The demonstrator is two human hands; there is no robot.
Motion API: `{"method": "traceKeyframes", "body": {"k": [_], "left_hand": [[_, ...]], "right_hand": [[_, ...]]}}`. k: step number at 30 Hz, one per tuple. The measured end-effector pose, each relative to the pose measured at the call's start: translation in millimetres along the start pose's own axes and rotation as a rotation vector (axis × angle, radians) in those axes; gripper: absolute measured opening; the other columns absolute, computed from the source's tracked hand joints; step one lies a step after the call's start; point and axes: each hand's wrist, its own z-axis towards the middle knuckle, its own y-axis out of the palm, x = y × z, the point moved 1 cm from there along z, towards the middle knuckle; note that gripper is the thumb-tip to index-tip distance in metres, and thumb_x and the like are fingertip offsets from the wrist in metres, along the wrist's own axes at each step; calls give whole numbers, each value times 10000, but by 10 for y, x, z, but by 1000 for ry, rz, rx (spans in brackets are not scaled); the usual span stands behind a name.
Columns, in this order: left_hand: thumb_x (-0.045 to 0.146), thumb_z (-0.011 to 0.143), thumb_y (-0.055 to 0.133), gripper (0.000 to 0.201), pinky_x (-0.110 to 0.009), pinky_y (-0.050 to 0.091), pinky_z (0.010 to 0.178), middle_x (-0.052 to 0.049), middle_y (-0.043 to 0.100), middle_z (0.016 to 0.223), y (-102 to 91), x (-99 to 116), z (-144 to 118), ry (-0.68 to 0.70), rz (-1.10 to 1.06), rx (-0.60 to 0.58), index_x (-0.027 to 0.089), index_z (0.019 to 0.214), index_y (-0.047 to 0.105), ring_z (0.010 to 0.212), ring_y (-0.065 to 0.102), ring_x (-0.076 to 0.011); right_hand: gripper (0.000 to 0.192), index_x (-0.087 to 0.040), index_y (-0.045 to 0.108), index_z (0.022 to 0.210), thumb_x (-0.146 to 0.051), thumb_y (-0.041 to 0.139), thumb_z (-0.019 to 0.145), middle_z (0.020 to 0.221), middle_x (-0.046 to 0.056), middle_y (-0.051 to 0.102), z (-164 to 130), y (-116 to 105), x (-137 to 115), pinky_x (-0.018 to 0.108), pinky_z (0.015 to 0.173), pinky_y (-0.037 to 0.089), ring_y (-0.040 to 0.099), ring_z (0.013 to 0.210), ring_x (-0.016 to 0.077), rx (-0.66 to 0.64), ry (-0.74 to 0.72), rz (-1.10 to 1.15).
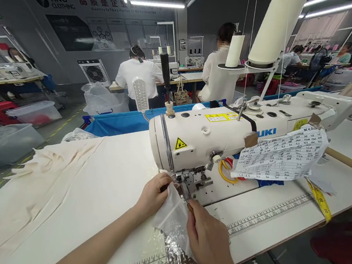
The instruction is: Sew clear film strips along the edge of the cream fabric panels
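Note:
A white JUKI sewing machine [194, 138] stands on the table in front of me. At its needle area, my left hand [156, 191] is closed on the edge of a sheer white fabric piece [170, 208]. The cloth hangs down between my hands over the table edge of the machine bed. My right hand [209, 237] is closed around a slim, dark-metal tool [185, 191] that points to the presser foot area; its exact kind is hard to make out. Fingers and cloth partly hide the needle and presser foot.
Cream fabric [49, 172] lies on the table at left. Handwritten paper sheets [282, 155] hang from the machine, with a yellow tape measure [320, 202] below. Thread cones [274, 28] stand above. A blue cloth bin [116, 122] is behind; people sit at machines farther back.

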Motion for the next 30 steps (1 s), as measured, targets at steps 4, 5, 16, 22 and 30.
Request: {"method": "traceKeyframes", "body": {"k": [4, 5, 16, 22, 30], "left_hand": [[190, 873, 476, 186, -295, 495, 704, -49, 662, 890, 7, -15, -1, 11, 22, 11, 193, 808, 649, 833, 624, -187], [189, 874, 477, 184, -296, 497, 707, -50, 663, 891, 8, -14, -2, 16, 25, 13, 193, 807, 648, 836, 625, -187], [80, 759, 449, 245, -304, 498, 674, -50, 609, 852, 22, 65, -6, 158, 139, 49, 184, 909, 613, 817, 596, -196], [50, 703, 417, 286, -307, 480, 649, -52, 594, 840, 62, 11, 12, 220, 246, 84, 187, 901, 573, 791, 571, -204], [51, 751, 395, 279, -289, 479, 678, -49, 625, 863, 32, -66, 2, 181, 150, 33, 191, 881, 597, 806, 586, -186]], "right_hand": [[325, -155, 590, 1135, -181, 305, 981, 854, 55, 745, 7, 7, -2, 251, 441, 393, 675, 565, 154, 2, 2, -20], [327, -156, 592, 1133, -181, 303, 982, 862, 57, 747, 8, 9, -4, 253, 444, 393, 679, 572, 156, 7, 1, -27], [331, -125, 559, 1219, -144, 326, 985, 950, 104, 739, -25, 67, -18, 266, 536, 508, 718, 716, 195, -8, -24, -99], [325, -113, 545, 1249, -110, 425, 948, 964, 92, 737, -10, 74, -26, 290, 538, 511, 718, 713, 206, -33, -32, -152], [335, -134, 526, 1270, -119, 492, 937, 974, 65, 730, -34, 69, -28, 270, 541, 487, 709, 728, 183, -49, 7, -107]]}}
